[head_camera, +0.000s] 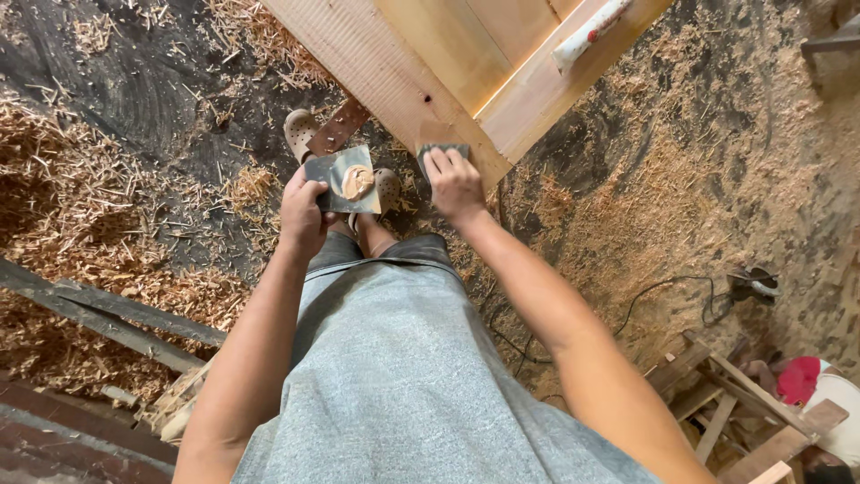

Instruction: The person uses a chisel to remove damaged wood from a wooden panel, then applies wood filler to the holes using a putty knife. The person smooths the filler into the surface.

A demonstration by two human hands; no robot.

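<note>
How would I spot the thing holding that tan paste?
Find the big pale wooden panel at the top. Just below its corner, the left hand grips a small flat grey plate. Only it carries a tan paste blob.

Your left hand holds a flat metal plate with a lump of filler on it, just left of your right hand. Right hand presses a small scraper blade against the near corner of the wooden door panel, which runs away from you, up and right. A rag-wrapped roll lies on the panel's far part. Your sandalled feet are under the plate, on the sawdust floor. Planks lie at left; a wooden stool frame at lower right, a cabled power tool beyond it.
</note>
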